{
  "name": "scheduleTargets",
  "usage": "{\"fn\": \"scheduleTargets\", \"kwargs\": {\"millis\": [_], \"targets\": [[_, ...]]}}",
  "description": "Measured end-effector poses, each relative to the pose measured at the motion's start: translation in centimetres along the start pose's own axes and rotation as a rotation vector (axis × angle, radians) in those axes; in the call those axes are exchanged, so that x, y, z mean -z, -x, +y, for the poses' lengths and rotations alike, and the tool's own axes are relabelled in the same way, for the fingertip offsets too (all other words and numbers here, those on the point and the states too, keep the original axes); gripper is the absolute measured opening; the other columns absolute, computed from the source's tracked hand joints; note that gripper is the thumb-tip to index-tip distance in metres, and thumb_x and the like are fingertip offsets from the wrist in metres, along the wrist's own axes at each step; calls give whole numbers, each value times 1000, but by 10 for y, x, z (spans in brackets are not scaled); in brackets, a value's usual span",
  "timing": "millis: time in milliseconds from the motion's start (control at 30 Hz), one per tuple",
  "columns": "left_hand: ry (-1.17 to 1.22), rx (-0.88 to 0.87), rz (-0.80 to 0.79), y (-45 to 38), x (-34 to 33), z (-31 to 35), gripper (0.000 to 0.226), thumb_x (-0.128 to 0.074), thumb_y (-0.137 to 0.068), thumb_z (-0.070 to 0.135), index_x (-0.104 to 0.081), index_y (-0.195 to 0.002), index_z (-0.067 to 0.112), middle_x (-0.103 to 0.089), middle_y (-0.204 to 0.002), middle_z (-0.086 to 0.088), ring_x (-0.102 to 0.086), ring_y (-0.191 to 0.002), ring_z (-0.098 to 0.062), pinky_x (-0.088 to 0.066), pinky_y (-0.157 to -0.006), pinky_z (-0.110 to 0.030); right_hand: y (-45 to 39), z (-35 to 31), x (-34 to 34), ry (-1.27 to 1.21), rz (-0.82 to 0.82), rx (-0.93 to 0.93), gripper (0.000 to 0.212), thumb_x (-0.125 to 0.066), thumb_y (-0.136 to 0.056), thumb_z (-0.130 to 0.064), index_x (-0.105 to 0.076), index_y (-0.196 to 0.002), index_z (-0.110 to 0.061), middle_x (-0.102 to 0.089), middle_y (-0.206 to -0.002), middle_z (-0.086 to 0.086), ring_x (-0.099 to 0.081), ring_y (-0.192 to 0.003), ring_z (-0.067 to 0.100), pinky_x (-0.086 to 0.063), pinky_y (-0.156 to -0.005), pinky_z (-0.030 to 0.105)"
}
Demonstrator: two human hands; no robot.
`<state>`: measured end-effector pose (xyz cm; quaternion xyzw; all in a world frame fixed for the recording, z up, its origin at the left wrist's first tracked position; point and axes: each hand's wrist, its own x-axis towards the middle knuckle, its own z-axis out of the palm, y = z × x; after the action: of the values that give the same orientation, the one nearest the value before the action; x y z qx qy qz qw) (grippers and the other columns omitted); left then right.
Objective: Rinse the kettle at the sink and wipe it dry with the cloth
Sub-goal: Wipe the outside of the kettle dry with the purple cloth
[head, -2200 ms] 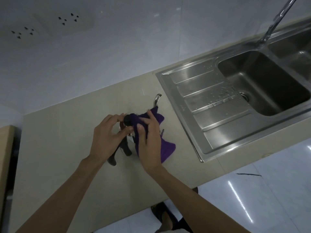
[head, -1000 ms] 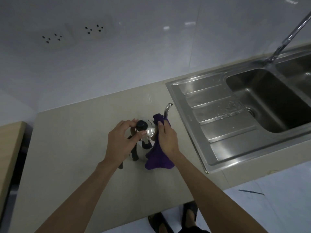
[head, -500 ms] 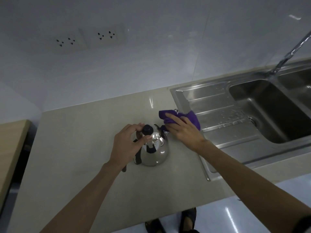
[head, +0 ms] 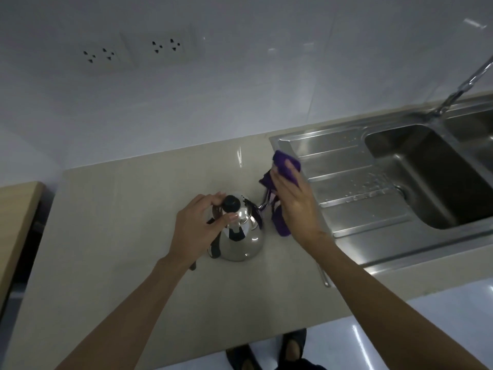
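Head view — kettle under left hand, cloth in right hand

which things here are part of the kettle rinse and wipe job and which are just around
In the job: kettle, purple cloth, sink, tap, left hand on the kettle's lid, right hand holding the cloth.

Just around: wall sockets, wooden surface, shoes.
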<state>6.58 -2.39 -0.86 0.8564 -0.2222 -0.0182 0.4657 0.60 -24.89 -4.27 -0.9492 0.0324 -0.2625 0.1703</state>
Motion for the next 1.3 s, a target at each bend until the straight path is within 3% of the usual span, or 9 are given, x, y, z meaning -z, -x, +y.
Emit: {"fn": "scheduleTargets", "kwargs": {"millis": [233, 333, 400, 500, 667, 900, 1000, 1200, 1300], "targets": [[-3, 14, -28, 0, 1, 2, 29, -82, -73, 33, -70, -95, 18, -71, -108, 9, -61, -110, 7, -41, -97, -6, 15, -66, -31, -392, 23, -486, 58, -41, -102, -13, -14, -152, -12, -10, -162, 7, -46, -130, 27, -48, -101, 36], [-8, 13, -18, 1, 0, 2, 29, -83, -73, 30, -70, -94, 15, -71, -109, 6, -62, -111, 5, -42, -97, -8, 31, -59, -37, -338, -126, -546, 54, -37, -102, -12, -17, -153, -12, -36, -153, 13, -57, -107, 27, -52, -90, 41], [-2, 2, -14, 1, 0, 2, 29, -83, -73, 28, -69, -94, 13, -71, -108, 4, -62, -111, 4, -43, -99, -11, 43, -50, -32, -450, -253, -689, 45, -35, -102, -12, -30, -147, -12, -63, -113, 17, -63, -85, 23, -56, -80, 40], [-24, -18, -11, 2, -1, 2, 29, -82, -73, 28, -70, -96, 15, -71, -109, 5, -62, -112, 1, -43, -100, -15, 52, -60, -31, -621, -216, -717, 41, -33, -102, -7, -38, -142, -16, -64, -86, 12, -63, -71, 20, -55, -65, 29], [-30, -15, -45, 1, 0, 2, 29, -81, -75, 30, -70, -98, 16, -70, -112, 5, -61, -115, 1, -44, -102, -21, 24, -50, -45, -709, -291, -1077, 32, -28, -104, -15, -45, -131, -8, -59, -92, 12, -53, -67, 15, -44, -65, 31], [-3, -4, -58, 2, 0, 0, 32, -78, -73, 37, -70, -97, 17, -70, -111, 4, -60, -116, 1, -43, -103, -17, 21, -45, -44, -822, -325, -1173, 27, -28, -103, -20, -42, -121, -6, -58, -98, 13, -52, -78, 18, -43, -68, 33], [5, 0, -49, 3, 0, -1, 35, -76, -74, 39, -70, -101, 17, -70, -112, 5, -60, -117, 0, -42, -103, -18, 25, -58, -33, -754, -211, -987, 21, -33, -103, -19, -41, -120, -7, -65, -96, 16, -59, -75, 24, -50, -66, 39], [-115, -21, -27, 12, -6, 8, 37, -71, -85, 28, -66, -119, 14, -66, -121, 1, -59, -116, -12, -38, -101, -13, 50, -72, -14, -815, -119, -624, 32, -40, -101, -7, -43, -133, -9, -57, -109, -11, -59, -93, -6, -48, -81, 9], [-207, 37, 19, 18, -16, 17, 46, -66, -85, 42, -64, -122, 15, -59, -129, -2, -51, -119, -21, -36, -104, -26, 50, -49, -11, -641, -191, -643, 29, -46, -99, -6, -54, -126, -7, -41, -134, 7, -45, -118, 8, -24, -91, -8]]}}
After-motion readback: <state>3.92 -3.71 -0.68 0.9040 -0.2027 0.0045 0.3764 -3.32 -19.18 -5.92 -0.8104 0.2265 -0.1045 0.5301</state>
